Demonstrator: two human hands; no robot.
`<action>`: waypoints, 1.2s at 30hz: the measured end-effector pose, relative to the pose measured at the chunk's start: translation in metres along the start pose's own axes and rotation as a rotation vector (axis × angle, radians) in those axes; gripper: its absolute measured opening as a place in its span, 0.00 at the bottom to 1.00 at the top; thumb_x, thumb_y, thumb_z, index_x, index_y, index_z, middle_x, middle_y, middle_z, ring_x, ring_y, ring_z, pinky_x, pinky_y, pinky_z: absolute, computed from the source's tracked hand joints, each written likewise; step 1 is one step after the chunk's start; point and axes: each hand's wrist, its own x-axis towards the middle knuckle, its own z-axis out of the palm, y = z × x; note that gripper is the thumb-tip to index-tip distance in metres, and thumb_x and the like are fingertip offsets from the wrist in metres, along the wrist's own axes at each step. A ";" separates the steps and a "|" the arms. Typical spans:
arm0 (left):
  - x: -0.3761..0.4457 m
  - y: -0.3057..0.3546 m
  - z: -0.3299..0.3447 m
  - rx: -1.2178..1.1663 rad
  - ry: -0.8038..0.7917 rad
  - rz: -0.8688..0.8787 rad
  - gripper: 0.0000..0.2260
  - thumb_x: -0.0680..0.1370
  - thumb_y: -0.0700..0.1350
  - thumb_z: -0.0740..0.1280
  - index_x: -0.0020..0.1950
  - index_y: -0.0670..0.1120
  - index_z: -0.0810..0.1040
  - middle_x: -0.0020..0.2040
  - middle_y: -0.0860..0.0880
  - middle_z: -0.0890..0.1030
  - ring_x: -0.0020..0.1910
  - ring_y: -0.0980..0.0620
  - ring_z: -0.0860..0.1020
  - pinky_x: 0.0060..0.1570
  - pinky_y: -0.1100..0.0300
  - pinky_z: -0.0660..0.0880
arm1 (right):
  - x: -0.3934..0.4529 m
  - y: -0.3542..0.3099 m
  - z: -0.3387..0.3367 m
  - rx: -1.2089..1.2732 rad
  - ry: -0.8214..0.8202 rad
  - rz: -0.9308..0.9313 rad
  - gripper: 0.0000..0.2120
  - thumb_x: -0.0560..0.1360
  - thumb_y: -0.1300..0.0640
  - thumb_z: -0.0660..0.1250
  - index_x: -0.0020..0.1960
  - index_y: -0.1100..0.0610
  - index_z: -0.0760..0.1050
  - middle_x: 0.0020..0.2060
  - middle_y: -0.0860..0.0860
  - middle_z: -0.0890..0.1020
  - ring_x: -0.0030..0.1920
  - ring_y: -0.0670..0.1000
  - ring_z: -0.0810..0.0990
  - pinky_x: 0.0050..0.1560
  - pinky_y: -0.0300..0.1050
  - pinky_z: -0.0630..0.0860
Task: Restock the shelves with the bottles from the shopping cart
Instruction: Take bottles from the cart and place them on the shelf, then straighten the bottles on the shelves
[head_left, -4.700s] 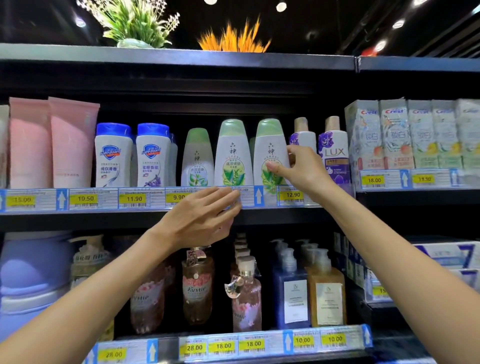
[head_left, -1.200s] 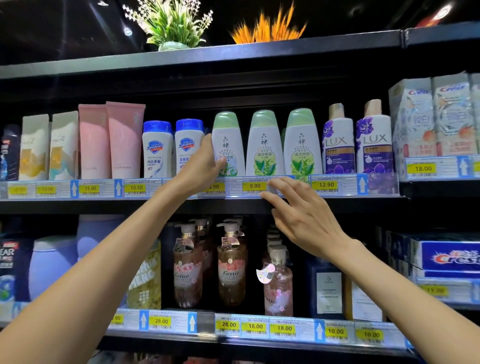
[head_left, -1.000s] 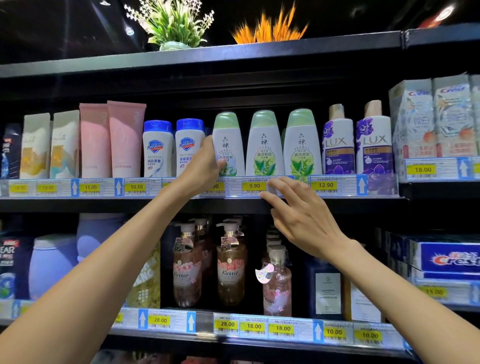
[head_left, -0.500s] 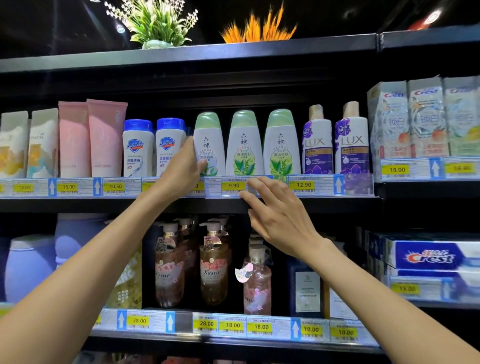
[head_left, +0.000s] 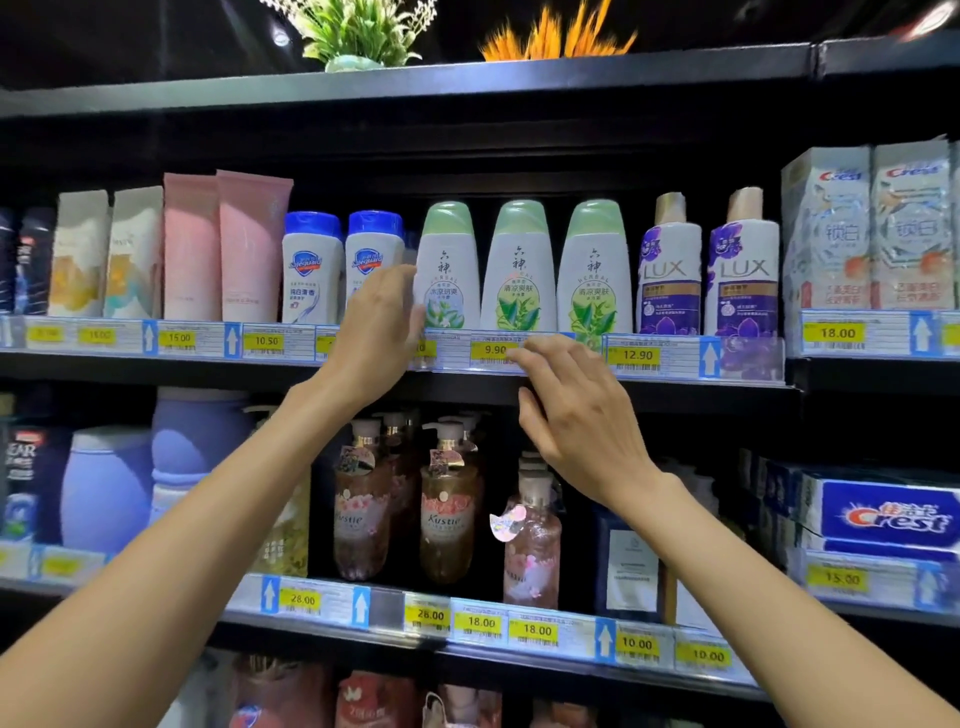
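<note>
Fingers (head_left: 400, 283) of left hand (head_left: 376, 332) spread beside green-capped bottle (head_left: 449, 270); right hand (head_left: 576, 410) relaxed at shelf edge (head_left: 675, 387).

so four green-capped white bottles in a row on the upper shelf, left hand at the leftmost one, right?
Not four: the head view shows three green-capped white bottles in that row. The left hand is at the leftmost one, as you said.

Three white bottles with pale green caps stand upright in a row on the shelf (head_left: 675, 387), labels facing me. The leftmost green-capped bottle (head_left: 451, 265) sits right against my left grip (head_left: 376, 332), my fingers along its left side. The middle bottle (head_left: 519, 265) stands just above my right grip (head_left: 576, 415), and the third bottle (head_left: 594, 265) just up and right of it.
</note>
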 end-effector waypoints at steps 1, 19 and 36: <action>-0.003 -0.004 -0.007 -0.012 0.037 0.023 0.12 0.79 0.36 0.63 0.63 0.37 0.73 0.58 0.40 0.77 0.58 0.45 0.74 0.54 0.62 0.67 | 0.004 -0.007 0.000 0.034 0.030 0.016 0.15 0.74 0.62 0.65 0.60 0.65 0.77 0.55 0.59 0.80 0.57 0.60 0.78 0.55 0.54 0.75; 0.029 -0.132 -0.064 -0.248 -0.236 -0.268 0.15 0.75 0.47 0.72 0.56 0.39 0.81 0.51 0.42 0.83 0.50 0.46 0.81 0.38 0.59 0.75 | 0.150 -0.123 0.066 0.061 -0.118 0.705 0.17 0.77 0.46 0.67 0.41 0.59 0.70 0.38 0.53 0.75 0.41 0.57 0.74 0.37 0.46 0.64; 0.028 -0.145 -0.053 -0.434 -0.230 -0.299 0.14 0.73 0.45 0.74 0.55 0.41 0.81 0.51 0.45 0.83 0.42 0.54 0.79 0.35 0.66 0.72 | 0.161 -0.120 0.079 0.023 -0.144 0.826 0.13 0.73 0.48 0.73 0.43 0.55 0.71 0.39 0.51 0.74 0.41 0.54 0.71 0.42 0.48 0.65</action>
